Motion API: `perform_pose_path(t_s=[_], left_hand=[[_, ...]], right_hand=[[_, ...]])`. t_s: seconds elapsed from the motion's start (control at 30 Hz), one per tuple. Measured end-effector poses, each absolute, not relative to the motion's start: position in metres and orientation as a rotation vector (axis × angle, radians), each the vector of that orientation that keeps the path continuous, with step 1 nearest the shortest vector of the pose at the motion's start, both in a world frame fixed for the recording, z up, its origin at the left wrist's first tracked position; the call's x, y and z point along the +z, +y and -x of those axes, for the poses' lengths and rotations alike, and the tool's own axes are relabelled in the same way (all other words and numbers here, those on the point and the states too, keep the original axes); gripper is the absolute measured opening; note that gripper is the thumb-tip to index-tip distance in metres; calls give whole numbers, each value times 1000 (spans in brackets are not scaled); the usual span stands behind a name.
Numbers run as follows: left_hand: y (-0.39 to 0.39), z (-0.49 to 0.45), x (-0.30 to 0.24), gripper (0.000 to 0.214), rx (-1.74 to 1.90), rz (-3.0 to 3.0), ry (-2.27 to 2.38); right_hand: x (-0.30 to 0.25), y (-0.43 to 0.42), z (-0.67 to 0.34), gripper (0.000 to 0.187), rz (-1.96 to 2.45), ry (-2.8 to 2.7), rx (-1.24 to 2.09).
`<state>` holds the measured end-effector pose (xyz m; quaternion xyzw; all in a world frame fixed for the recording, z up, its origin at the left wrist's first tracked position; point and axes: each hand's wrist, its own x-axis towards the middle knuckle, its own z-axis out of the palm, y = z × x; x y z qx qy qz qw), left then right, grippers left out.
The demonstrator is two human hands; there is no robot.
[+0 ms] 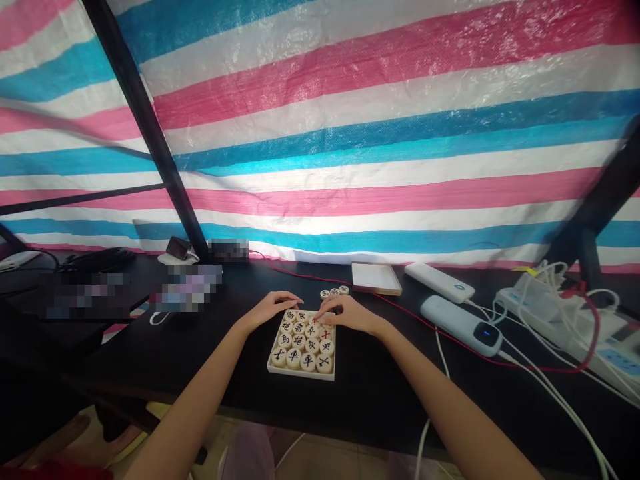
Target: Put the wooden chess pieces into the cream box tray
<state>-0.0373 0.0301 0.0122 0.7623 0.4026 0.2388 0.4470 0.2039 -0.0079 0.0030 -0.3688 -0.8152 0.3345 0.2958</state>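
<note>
A shallow white box (301, 373) lies on the black table in front of me, with rows of round Chinese chess pieces (299, 342) in it. Most of their characters are black; a couple near the top right are red. My left hand (273, 308) rests at the box's far left corner, fingers stretched and holding nothing. Over the far right corner, my right hand (345, 313) has its fingers bent down onto a red-marked piece (315, 321), partly covering it. Just beyond that hand, a few loose pieces (335, 293) sit on the table.
Behind the loose pieces lies a white box lid (377, 279). To the right are a white power bank (440, 283), a light blue power bank (461, 325) and power strips with tangled cables (565, 313). A red cable (300, 275) crosses the table. Striped sheeting (375, 153) hangs behind.
</note>
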Motion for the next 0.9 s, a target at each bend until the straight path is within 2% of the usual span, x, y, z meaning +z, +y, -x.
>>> perform_pose_path(t_s=[0.33,0.53,0.77,0.9], left_hand=[[29,38,12,36,557,-1884,1010],[30,38,11,37,572,-1877,1044],[32,39,9,38,555,-1872,1015],[31,38,10,37,550,-1861,1000]], right_hand=[[6,-16,-188,23,944,-2199,629],[1,-19,-179,32,1043,-2265,415],[4,-25,-169,31,964,-2343,273],[3,-23,-165,28,939,-2374,306]])
